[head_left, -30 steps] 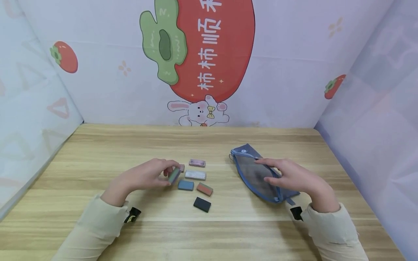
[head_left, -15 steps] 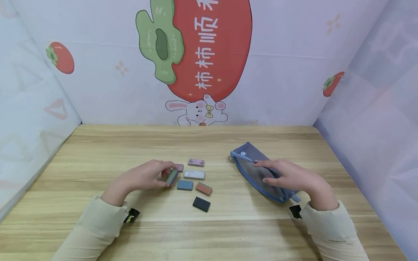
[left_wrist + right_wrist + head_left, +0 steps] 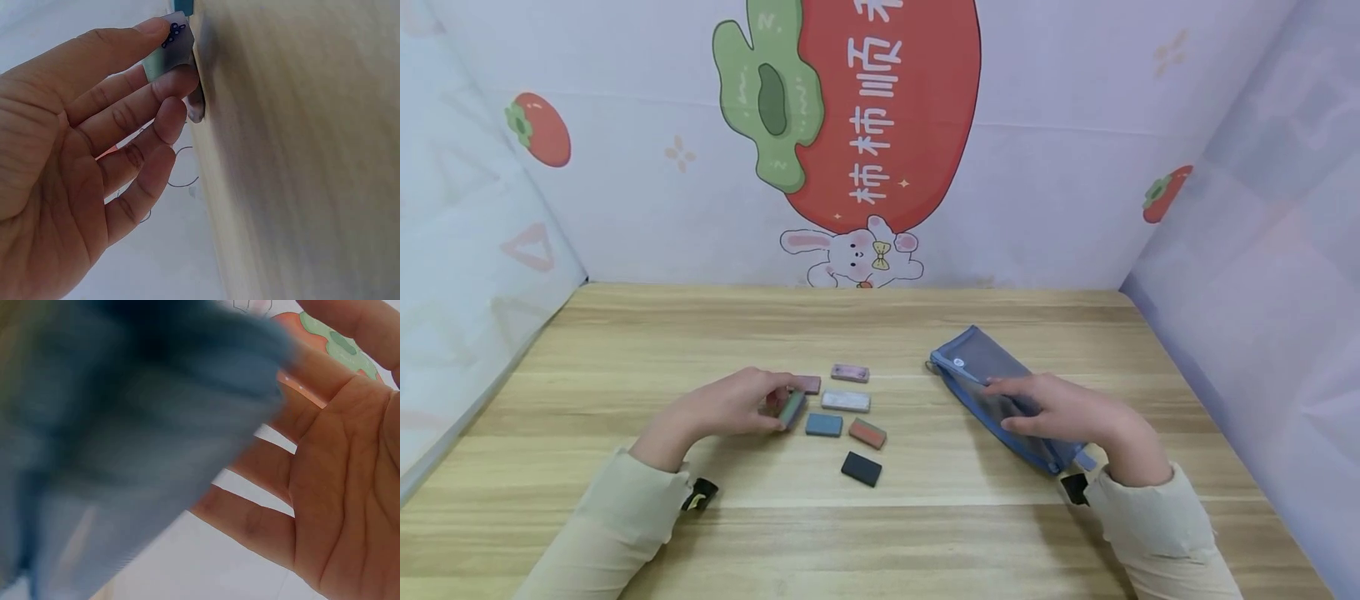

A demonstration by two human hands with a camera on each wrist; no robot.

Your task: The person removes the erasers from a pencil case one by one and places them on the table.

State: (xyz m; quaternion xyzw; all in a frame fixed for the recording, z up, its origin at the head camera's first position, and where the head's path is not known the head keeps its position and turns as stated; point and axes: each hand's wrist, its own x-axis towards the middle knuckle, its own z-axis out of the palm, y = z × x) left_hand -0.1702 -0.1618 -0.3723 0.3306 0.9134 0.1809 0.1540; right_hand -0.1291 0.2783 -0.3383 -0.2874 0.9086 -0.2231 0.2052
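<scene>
My left hand (image 3: pixel 733 408) pinches a small eraser-like block (image 3: pixel 792 408) between thumb and fingers. It has a green side and a greyish-lavender side, and the left wrist view shows dark blue marks on its end (image 3: pixel 175 34). A mauve block (image 3: pixel 808 384) sits just behind those fingers. My right hand (image 3: pixel 1060 408) holds a blue zip pouch (image 3: pixel 992 367) with see-through sides, its body tilted over the table. In the right wrist view, the blurred pouch (image 3: pixel 144 450) covers most of the fingertips, with fingers passing behind it.
Between the hands lie several similar blocks: a pink-lavender one (image 3: pixel 850 373), a whitish one (image 3: pixel 846 402), a blue one (image 3: pixel 824 425), an orange one (image 3: pixel 868 433) and a black one (image 3: pixel 861 468). White printed sheets (image 3: pixel 1045 183) wall in the wooden table (image 3: pixel 880 542).
The pouch has turned and tilted in my right hand, so its smooth back panel shows more. My left hand has lowered slightly to the left with the block still pinched.
</scene>
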